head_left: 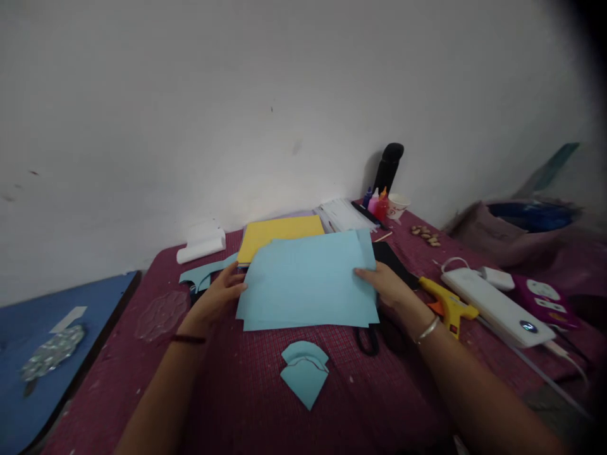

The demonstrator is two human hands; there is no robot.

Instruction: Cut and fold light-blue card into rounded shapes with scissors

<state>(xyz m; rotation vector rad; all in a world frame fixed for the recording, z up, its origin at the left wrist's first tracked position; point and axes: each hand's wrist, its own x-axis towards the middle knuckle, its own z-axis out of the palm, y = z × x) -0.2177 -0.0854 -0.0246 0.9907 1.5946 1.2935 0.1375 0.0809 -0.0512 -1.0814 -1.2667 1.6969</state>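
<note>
Several light blue paper sheets [310, 281], slightly out of line with each other, lie between my hands over the maroon checked cloth [227, 392]. My left hand [222, 294] is at their left edge, fingers apart, beside the corner of a yellow sheet [279, 234]. At the right edge, my right hand [386, 284] grips the blue sheets, its index finger on top and its thumb hidden. Nearer to me rest small cut blue pieces [306, 373], fan-shaped. Blue paper scraps with curved cuts [202, 273] lie beyond my left hand.
To the right are a yellow glue gun [450, 306], a white power bank [497, 306] and a purple box [545, 300]. Small bottles [377, 202], a paper cup [397, 205] and a black bottle [389, 167] stand at the back. A clear plastic piece [162, 315] lies left.
</note>
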